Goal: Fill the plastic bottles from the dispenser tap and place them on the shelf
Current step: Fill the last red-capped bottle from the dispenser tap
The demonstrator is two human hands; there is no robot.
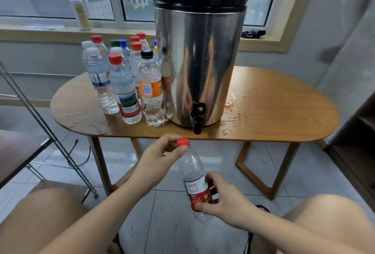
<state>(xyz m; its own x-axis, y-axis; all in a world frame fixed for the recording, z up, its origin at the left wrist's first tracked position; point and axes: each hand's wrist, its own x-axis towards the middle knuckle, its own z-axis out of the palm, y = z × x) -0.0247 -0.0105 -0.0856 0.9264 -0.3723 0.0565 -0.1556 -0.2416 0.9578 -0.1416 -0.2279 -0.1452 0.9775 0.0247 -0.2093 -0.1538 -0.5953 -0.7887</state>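
Held bottle: a clear plastic bottle (195, 180) is held tilted in the lower centre of the frame, below the desk edge and in front of the tap; its contents cannot be made out.
Label on held bottle: a red and white band is seen; the print is too blurred to be read.
Left hand (162, 156): its grip is closed by thumb and fingertips around the red cap (183, 142).
Right hand (225, 199): its grip is wrapped around the labelled lower body of the bottle.
Dispenser (199, 51): a steel drum with a black lid is stood at centre on the desk (284, 111); no marking is visible.
Tap (197, 117): black, positioned at the drum's base over the desk's front edge.
Bottle group (125, 75): gathered at left of the drum, capped red, white, green, blue and black; one orange label with a barcode is noted, text unreadable.
Desk surface: water is pooled near the drum.
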